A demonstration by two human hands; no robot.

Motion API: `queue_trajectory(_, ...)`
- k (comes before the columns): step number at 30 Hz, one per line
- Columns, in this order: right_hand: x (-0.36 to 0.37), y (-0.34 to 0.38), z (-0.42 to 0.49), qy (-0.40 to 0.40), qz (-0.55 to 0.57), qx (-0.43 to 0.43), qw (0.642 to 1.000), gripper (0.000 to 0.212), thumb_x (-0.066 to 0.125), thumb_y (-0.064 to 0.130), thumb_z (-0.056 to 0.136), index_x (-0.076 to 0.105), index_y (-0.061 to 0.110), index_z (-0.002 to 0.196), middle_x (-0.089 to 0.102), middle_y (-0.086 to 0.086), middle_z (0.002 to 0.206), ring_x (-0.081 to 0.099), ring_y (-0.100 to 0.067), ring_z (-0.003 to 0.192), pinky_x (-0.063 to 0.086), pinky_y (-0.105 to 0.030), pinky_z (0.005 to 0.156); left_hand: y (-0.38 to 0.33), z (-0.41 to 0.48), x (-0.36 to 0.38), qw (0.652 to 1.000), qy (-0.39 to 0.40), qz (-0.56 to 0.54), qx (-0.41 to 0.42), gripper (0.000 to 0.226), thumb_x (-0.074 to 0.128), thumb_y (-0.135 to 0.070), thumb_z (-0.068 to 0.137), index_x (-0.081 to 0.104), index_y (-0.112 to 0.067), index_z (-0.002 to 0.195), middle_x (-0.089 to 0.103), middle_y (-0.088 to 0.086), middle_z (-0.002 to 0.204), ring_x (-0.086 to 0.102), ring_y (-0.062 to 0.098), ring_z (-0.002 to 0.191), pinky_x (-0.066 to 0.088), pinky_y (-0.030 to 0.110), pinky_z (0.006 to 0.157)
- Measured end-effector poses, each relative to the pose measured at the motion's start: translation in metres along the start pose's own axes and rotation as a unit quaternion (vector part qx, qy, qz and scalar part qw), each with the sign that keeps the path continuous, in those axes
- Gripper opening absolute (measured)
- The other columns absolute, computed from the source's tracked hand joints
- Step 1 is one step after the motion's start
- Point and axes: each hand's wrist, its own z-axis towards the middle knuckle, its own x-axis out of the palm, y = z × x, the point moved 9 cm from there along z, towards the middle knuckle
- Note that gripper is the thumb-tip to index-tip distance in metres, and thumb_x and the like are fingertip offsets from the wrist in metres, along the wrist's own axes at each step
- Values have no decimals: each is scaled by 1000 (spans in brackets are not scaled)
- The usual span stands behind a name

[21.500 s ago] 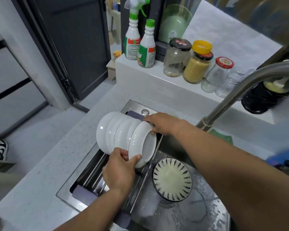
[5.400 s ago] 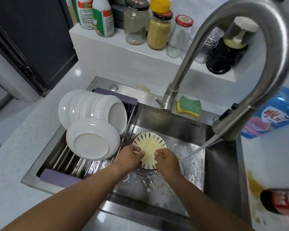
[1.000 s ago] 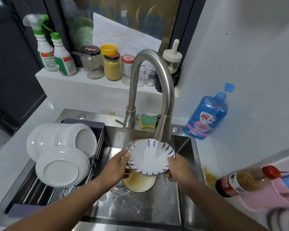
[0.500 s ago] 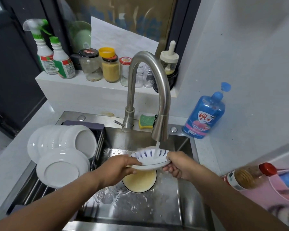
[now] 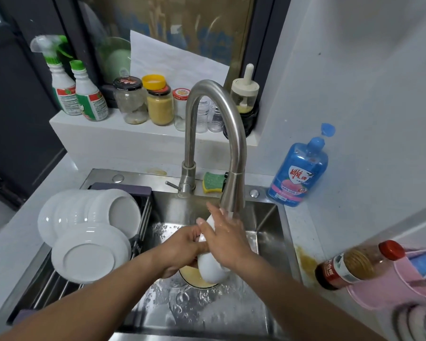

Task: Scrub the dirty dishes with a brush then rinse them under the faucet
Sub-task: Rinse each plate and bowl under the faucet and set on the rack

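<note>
Plate [image 5: 210,267] flips onto edge, left hand [image 5: 182,249] gripping it while flat right hand [image 5: 226,239] apparently rinses its back above that grip

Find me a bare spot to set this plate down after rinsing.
Bare counter lies left of the rack, and right of the sink between the soap bottle and sauce bottle. Crowded: white plates cover most of the rack; jars line the ledge.

A steel gooseneck faucet [image 5: 236,134] stands on the steel sink's [image 5: 138,177] back rim, a green-and-yellow sponge [image 5: 213,182] just right of its base. White ceramic plates [image 5: 89,252] lean on a metal drain rack [image 5: 59,289] over the sink's left side. Under the spout is a white ceramic bowl [image 5: 210,267]. A blue plastic soap bottle [image 5: 299,173] stands off the back right corner.
</note>
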Motion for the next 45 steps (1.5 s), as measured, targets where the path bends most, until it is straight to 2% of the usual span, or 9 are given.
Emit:
queue_trajectory(5,-18,-29,11,-4,132,129,983,58,41,71,96,45,33,139,60,-7,130,58,-31,119,43,-43,105,5,-10,-16,998,13,-55,-13,22,67,-13,95,68,-11,117,77,9,104,73,20,91,59,35,72)
queue_trajectory(9,-27,-62,23,-30,261,211,942,22,53,31,104,61,12,111,61,-5,89,58,-20,77,47,-30,69,15,-16,-26,990,5,-138,-18,37,69,-13,91,66,-11,128,73,14,120,70,26,104,59,42,87)
queue_trajectory(13,-4,-97,38,-30,340,260,903,62,48,70,88,74,15,98,76,-17,95,71,-38,92,56,-47,92,25,-19,-33,971,4,-238,-24,43,66,-4,91,62,-8,133,68,19,128,69,31,113,60,41,88)
queue_trajectory(19,-37,-54,33,-14,216,177,960,9,68,23,93,69,15,88,73,-17,99,69,-32,93,58,-49,88,-1,-12,-22,984,57,-153,-77,35,62,-31,100,65,-15,130,73,12,117,71,23,99,63,38,74)
queue_trajectory(24,-37,-39,26,-9,262,157,952,30,65,13,96,57,21,123,62,-1,109,61,-27,113,52,-46,102,-10,6,-8,979,26,-174,-100,33,55,-28,103,63,-12,131,75,10,110,73,21,92,64,39,72)
queue_trajectory(29,-23,-29,10,-109,287,226,924,69,57,68,90,46,24,142,51,-7,132,51,-34,130,42,-40,106,5,22,-8,963,-71,-242,-93,32,53,-27,105,62,-4,125,76,14,104,75,26,87,63,48,73)
queue_trajectory(33,-4,-27,15,-12,137,200,970,96,21,91,80,38,31,153,43,-13,152,43,-34,140,34,-45,116,13,21,-16,955,-124,-258,-77,32,54,-25,105,61,-3,127,76,16,107,75,27,88,63,45,68)
queue_trajectory(39,-12,-77,24,-26,136,233,963,39,30,29,110,50,10,137,55,-15,138,54,-37,123,43,-37,100,33,11,-30,924,-186,-324,-84,34,57,-23,104,58,-4,132,71,20,121,71,32,99,62,50,68)
queue_trajectory(45,17,-38,9,-81,121,188,971,50,34,55,102,56,23,134,56,-12,136,53,-31,124,43,-47,106,51,17,-12,858,-275,-422,-106,31,55,-14,104,56,4,130,70,24,116,71,34,94,63,48,59)
